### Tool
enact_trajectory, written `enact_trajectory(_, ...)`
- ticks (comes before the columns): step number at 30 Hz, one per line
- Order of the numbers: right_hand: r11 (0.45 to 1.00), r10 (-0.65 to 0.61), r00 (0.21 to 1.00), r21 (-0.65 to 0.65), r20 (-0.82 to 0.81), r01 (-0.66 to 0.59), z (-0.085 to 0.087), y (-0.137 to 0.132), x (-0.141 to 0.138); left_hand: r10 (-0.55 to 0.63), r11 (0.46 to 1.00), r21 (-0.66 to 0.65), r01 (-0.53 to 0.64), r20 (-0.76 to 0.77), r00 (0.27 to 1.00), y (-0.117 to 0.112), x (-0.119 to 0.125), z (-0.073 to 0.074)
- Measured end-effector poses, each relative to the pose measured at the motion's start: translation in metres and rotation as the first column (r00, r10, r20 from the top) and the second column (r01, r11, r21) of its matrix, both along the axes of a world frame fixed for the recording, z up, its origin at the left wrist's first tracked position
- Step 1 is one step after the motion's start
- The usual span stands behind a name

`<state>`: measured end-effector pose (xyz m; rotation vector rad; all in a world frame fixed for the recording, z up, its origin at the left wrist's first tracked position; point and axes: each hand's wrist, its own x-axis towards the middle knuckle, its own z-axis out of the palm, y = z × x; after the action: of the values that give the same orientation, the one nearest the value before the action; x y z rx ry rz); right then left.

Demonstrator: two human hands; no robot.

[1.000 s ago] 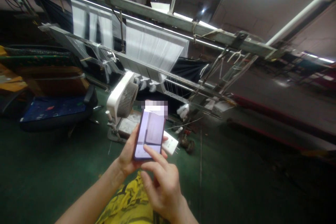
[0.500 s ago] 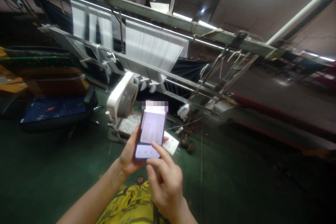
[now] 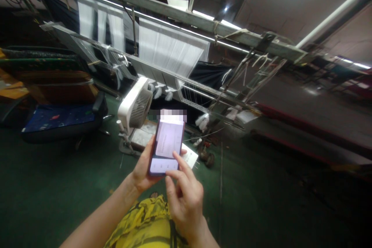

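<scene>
A smartphone (image 3: 167,143) with a lit screen is upright in my left hand (image 3: 143,172), whose fingers wrap around its back and left edge; fingertips show past its right edge. The top of the screen is blurred out by pixels. My right hand (image 3: 187,197) is over the phone's lower right part, index finger stretched to the screen, the other fingers loosely curled and apart, gripping nothing. Whether the fingertip touches the glass I cannot tell. Behind the phone lies a white card-like piece (image 3: 190,156), partly hidden.
A white box-shaped fan (image 3: 135,102) stands just beyond the phone. Behind it slants a metal frame (image 3: 180,17) with white threads (image 3: 171,46) hanging in sheets and knotted bunches. An office chair (image 3: 58,118) is at left. Green floor (image 3: 72,186) surrounds me.
My right index finger has shifted slightly up and to the right across the screen. The left hand keeps its hold on the phone.
</scene>
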<state>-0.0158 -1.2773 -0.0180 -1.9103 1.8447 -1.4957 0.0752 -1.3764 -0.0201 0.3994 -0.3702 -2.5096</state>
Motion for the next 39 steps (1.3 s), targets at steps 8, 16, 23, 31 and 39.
enact_trajectory(8, 0.977, 0.214, 0.972, 0.024, -0.099, -0.213, 0.012, -0.002, 0.001, -0.124, 0.992, -0.035, 0.122, -0.059, 0.991, -0.001, -0.001, 0.000)
enact_trajectory(16, 0.988, 0.153, 0.985, -0.023, -0.074, -0.156, 0.005, -0.004, -0.003, -0.040, 0.998, -0.045, 0.041, 0.026, 0.999, -0.003, -0.001, 0.002)
enact_trajectory(23, 0.989, 0.141, 0.989, -0.029, -0.051, -0.143, 0.005, -0.006, -0.004, -0.014, 1.000, -0.018, 0.014, 0.025, 1.000, -0.006, -0.001, 0.000)
enact_trajectory(31, 0.988, 0.132, 0.990, 0.090, -0.047, -0.127, 0.005, -0.009, -0.002, -0.030, 0.999, -0.025, 0.030, -0.007, 1.000, -0.008, -0.002, -0.003)
enact_trajectory(39, 0.972, 0.234, 0.971, 0.036, -0.054, -0.232, 0.008, -0.008, -0.004, -0.097, 0.995, -0.017, 0.097, -0.068, 0.993, -0.009, -0.002, -0.006)
